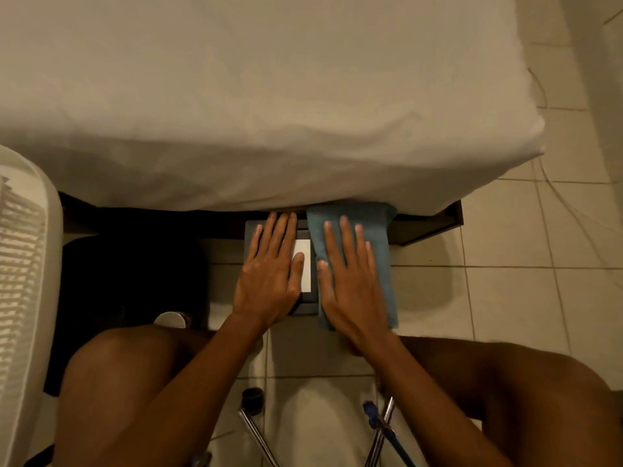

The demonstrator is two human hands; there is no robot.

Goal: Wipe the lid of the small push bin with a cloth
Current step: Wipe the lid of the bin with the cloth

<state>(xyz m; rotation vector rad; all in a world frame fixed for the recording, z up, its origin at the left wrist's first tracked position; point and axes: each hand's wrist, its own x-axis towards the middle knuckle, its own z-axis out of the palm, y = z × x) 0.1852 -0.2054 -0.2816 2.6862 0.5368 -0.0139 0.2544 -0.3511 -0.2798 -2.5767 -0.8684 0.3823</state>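
Note:
A small dark grey push bin stands on the tiled floor against the bed's edge; its lid [308,299] has a white push flap [305,264] in the middle. My left hand [271,267] lies flat on the lid's left half, fingers together, partly over the flap. A blue cloth [381,251] is spread over the lid's right side, its far end under the bed's overhang. My right hand [350,281] presses flat on the cloth, fingers spread. Most of the bin's body is hidden under my hands and the cloth.
A bed with a white sheet [269,112] fills the upper view. A white laundry basket [23,281] stands at the left, a black mat or bag [128,274] beside it. Chrome stool legs [256,433] and my knees are at the bottom. A thin cable [553,183] runs over the right tiles.

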